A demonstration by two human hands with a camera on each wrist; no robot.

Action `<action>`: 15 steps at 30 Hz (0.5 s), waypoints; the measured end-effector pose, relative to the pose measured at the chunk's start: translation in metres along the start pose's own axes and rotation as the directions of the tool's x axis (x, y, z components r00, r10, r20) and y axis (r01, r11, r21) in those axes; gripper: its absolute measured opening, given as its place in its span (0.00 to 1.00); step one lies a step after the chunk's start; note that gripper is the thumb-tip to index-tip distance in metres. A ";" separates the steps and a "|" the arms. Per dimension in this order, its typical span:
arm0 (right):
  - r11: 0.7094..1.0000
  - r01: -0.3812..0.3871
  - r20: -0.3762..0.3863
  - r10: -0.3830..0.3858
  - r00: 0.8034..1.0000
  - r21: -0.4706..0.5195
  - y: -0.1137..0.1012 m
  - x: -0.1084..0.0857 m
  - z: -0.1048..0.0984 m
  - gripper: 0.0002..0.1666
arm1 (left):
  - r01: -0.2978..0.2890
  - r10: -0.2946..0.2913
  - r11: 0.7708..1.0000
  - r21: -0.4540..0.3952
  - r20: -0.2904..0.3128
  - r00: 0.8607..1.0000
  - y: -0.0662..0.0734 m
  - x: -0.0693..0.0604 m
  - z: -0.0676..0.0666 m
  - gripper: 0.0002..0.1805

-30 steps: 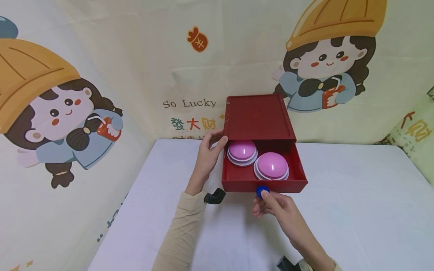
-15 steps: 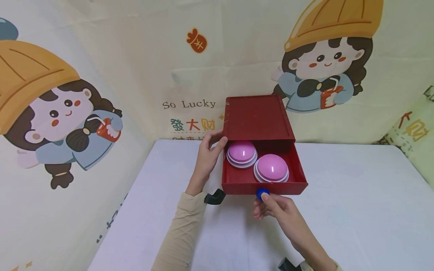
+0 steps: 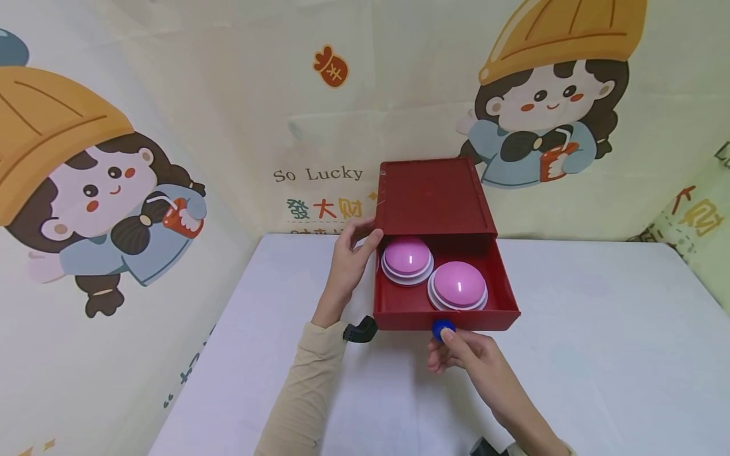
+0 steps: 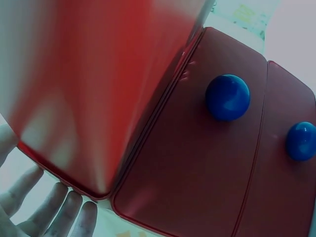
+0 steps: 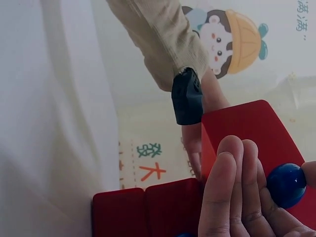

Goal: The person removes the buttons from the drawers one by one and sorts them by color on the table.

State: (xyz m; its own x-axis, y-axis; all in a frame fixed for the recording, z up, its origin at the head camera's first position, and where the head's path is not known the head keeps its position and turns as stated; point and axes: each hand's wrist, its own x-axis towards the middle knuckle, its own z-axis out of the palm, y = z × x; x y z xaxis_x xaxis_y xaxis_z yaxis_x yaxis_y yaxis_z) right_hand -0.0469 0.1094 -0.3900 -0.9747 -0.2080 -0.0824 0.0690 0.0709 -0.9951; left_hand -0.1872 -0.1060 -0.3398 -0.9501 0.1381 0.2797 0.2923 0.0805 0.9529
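A red cabinet (image 3: 430, 196) has its top drawer (image 3: 399, 322) pulled out, with two pink domed objects (image 3: 407, 255) (image 3: 459, 284) on white bases inside. My right hand (image 3: 473, 361) pinches the drawer's round blue knob (image 3: 438, 328) between thumb and fingers. The right wrist view shows the knob (image 5: 285, 185) beside the extended fingers of that hand (image 5: 242, 197). At the cabinet's left edge, my left hand (image 3: 352, 263) touches the side, thumb near the front corner. In the left wrist view its fingers (image 4: 57, 205) are fairly straight.
Two more red fronts (image 4: 197, 148) (image 4: 286, 197) with blue knobs (image 4: 228, 97) (image 4: 301, 141) show in the left wrist view. The cabinet stands on a white tabletop (image 3: 599, 329), before a cloth backdrop (image 3: 239, 95) printed with cartoon figures.
The drawer has slid slightly farther out toward me, and my right hand has moved back with its knob. My left hand has stayed at the cabinet's side.
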 end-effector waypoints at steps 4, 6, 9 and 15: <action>1.000 0.005 0.003 -0.005 1.000 0.003 0.001 -0.001 0.000 0.22 | -0.002 0.002 1.000 -0.002 -0.002 1.000 0.000 0.000 0.000 0.24; 1.000 0.012 0.008 -0.012 1.000 0.003 0.001 -0.001 0.000 0.22 | -0.001 0.001 1.000 -0.004 -0.005 1.000 -0.001 0.000 0.000 0.24; 1.000 0.015 0.012 -0.015 1.000 0.011 0.001 -0.001 0.000 0.22 | 0.002 -0.002 1.000 -0.001 -0.009 1.000 -0.003 0.000 0.001 0.24; 0.999 0.040 0.023 -0.041 0.999 0.018 0.000 -0.002 0.001 0.22 | 0.001 -0.001 1.000 0.000 -0.012 1.000 -0.005 0.000 0.001 0.24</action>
State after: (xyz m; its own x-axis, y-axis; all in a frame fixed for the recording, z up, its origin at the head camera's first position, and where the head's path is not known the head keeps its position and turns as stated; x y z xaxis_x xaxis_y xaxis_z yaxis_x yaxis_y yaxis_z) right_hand -0.0452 0.1091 -0.3902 -0.9714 -0.2333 -0.0432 0.0337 0.0446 -0.9984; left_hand -0.1887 -0.1051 -0.3445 -0.9515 0.1265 0.2803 0.2915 0.0806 0.9532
